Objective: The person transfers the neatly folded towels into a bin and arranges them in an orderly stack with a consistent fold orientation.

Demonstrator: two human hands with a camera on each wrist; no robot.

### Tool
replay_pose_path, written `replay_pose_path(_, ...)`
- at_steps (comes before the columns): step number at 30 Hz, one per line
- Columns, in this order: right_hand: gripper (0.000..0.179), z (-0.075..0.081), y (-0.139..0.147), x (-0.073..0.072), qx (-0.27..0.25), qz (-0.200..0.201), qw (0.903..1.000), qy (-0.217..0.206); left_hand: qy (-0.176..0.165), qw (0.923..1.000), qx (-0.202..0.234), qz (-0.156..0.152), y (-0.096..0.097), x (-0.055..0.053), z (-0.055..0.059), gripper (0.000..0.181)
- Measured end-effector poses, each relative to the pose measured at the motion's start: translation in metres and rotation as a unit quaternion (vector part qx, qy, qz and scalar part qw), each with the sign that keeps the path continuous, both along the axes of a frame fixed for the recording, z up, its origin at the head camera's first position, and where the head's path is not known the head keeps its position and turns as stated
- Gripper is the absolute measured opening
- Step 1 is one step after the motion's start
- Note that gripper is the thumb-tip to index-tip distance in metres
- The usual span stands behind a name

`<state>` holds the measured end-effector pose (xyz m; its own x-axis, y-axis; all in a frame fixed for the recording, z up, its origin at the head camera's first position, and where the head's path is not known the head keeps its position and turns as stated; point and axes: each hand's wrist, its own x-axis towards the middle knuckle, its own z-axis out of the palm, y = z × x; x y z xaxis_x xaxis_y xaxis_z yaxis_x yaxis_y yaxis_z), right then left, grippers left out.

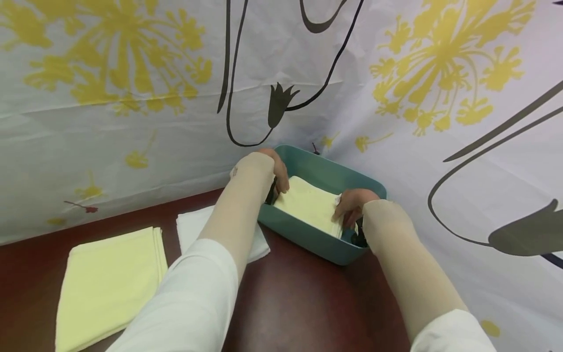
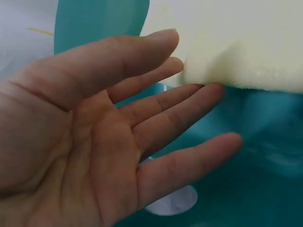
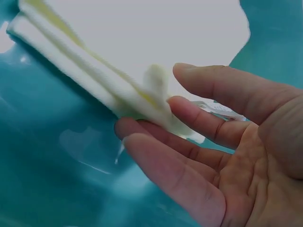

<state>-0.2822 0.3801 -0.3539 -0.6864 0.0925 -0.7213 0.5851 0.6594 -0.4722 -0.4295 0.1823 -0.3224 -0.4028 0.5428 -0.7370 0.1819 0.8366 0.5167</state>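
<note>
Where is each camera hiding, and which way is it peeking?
Head: on the person's head, looking forward and down into the teal bin; the left hand and right hand show.
Left wrist: worn there, looking past the left palm at one edge of the pale yellow cloth; only that hand shows.
Right wrist: worn there, looking past the right palm at the cloth's folded layers; only that hand shows.
Shared: both wrist views show the cloth and bin.

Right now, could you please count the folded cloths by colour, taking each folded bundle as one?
Yellow folded cloths: 2, one on the table, one inside the teal tub
White folded cloth: 1, on the table
Total: 3
</note>
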Motion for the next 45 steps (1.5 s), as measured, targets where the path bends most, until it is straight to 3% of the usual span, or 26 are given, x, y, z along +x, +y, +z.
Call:
replay_pose_path(3,0.045,0.004,0.001,-0.003,0.012,0.001,0.9999,0.005,-0.038,0.9993,0.002,-0.002,-0.001,-0.003,0.002,0.050)
replay_pose_path(5,0.047,0.007,0.002,-0.005,0.027,0.001,0.9996,0.013,-0.046,0.9982,-0.006,-0.038,-0.002,-0.006,0.004,0.051)
replay_pose_path(10,0.046,0.015,0.003,-0.012,0.061,0.015,0.9973,0.038,-0.005,0.9946,-0.017,-0.102,-0.008,-0.011,0.011,0.053)
replay_pose_path(15,0.041,0.021,0.009,-0.015,0.064,0.031,0.9954,0.064,-0.013,0.9977,0.038,-0.055,-0.012,-0.008,0.014,0.055)
replay_pose_path(20,0.034,0.022,0.019,-0.015,0.046,0.027,0.9941,0.094,-0.003,0.9954,0.094,-0.015,-0.014,-0.006,0.015,0.051)
replay_pose_path(25,0.036,0.025,0.027,-0.015,0.020,0.021,0.9915,0.127,-0.027,0.9851,0.163,0.046,-0.015,-0.009,0.015,0.052)
replay_pose_path(28,0.034,0.027,0.031,-0.016,0.010,0.030,0.9884,0.148,-0.023,0.9779,0.197,0.067,-0.017,-0.010,0.014,0.052)
replay_pose_path(33,0.029,0.030,0.035,-0.018,0.002,0.036,0.9820,0.185,0.020,0.9715,0.226,0.068,-0.022,-0.013,0.016,0.049)
replay_pose_path(36,0.033,0.032,0.038,-0.018,-0.012,0.030,0.9803,0.195,0.027,0.9673,0.244,0.063,-0.025,-0.014,0.017,0.047)
replay_pose_path(45,0.045,0.028,0.042,-0.017,-0.061,0.030,0.9769,0.203,0.049,0.9524,0.282,0.105,-0.036,-0.008,0.019,0.038)
